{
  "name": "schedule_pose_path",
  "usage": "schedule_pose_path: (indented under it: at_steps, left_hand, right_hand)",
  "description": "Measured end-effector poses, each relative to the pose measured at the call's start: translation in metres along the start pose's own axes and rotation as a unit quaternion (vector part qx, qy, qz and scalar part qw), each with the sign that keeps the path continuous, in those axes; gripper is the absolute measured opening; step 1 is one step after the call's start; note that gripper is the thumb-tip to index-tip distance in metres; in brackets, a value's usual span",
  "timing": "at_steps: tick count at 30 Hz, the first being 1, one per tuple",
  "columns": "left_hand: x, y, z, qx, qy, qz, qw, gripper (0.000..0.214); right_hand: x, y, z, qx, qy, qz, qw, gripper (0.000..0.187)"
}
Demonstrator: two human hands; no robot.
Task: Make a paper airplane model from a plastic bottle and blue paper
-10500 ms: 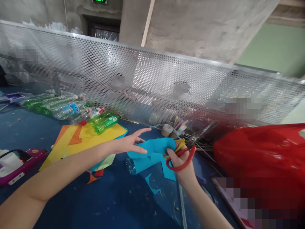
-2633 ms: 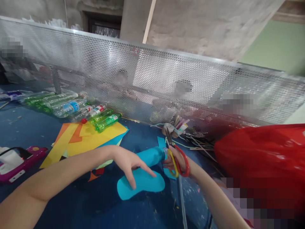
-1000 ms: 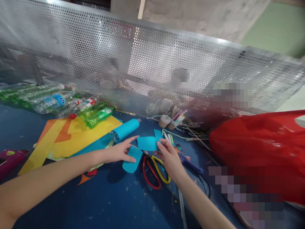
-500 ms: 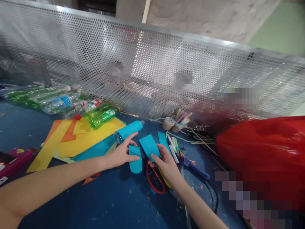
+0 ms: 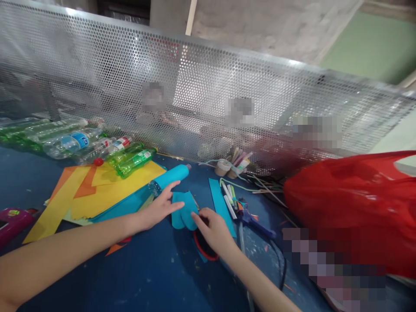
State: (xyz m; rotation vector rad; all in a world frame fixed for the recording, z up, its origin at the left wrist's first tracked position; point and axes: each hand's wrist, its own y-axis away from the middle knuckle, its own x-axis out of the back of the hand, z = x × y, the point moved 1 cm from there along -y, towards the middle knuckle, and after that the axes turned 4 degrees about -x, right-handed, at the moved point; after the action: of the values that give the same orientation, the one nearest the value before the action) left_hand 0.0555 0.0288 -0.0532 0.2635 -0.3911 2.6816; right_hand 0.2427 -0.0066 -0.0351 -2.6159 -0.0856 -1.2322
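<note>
My left hand (image 5: 159,209) pinches a blue paper piece (image 5: 177,220) with a rounded lower end, its index finger stretched out above. My right hand (image 5: 212,229) has thumb and fingers closed on a second blue paper piece (image 5: 190,212), which overlaps the first one's right side. Red-handled scissors (image 5: 205,250) show partly below my right hand; whether its fingers also touch them I cannot tell. Just beyond my left hand lies a plastic bottle wrapped in blue paper (image 5: 172,175). Right of my right hand is a blue paper strip (image 5: 221,206).
Yellow paper sheets (image 5: 81,203) and several plastic bottles (image 5: 136,162) lie at the left. Markers (image 5: 229,201), a blue glue gun (image 5: 258,225) with a cord and a red plastic bag (image 5: 344,195) are at the right. A perforated metal panel (image 5: 208,86) stands behind.
My right hand has brought its blue paper piece left and down against the one in my left hand, so they now overlap. The whole view has shifted slightly.
</note>
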Motion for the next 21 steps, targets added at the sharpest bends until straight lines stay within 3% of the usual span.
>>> schedule_pose_path:
  at_steps: [3,5,8,11,16,21]
  left_hand:
    - [0.001,-0.002,-0.004,-0.009,0.029,0.017,0.999,0.069]
    - [0.003,-0.004,-0.008,-0.005,0.010,0.029,1.000,0.068]
    - [0.006,-0.006,-0.010,0.008,-0.082,0.040,0.996,0.066]
    - [0.010,-0.005,-0.006,-0.009,-0.187,0.055,0.981,0.061]
    - [0.013,-0.004,0.003,-0.066,-0.250,0.050,0.965,0.056]
    - [0.016,-0.006,0.002,-0.058,-0.278,0.024,0.958,0.060]
  right_hand:
    - [0.004,-0.002,-0.003,0.037,0.003,-0.015,0.999,0.044]
    - [0.012,-0.005,0.002,0.031,0.079,0.015,0.996,0.043]
    - [0.028,-0.012,0.019,-0.014,0.262,0.069,0.962,0.026]
    - [0.040,-0.017,0.040,-0.087,0.366,0.048,0.925,0.019]
    - [0.041,-0.019,0.050,-0.117,0.385,0.014,0.915,0.023]
    - [0.039,-0.018,0.050,-0.121,0.360,0.028,0.925,0.028]
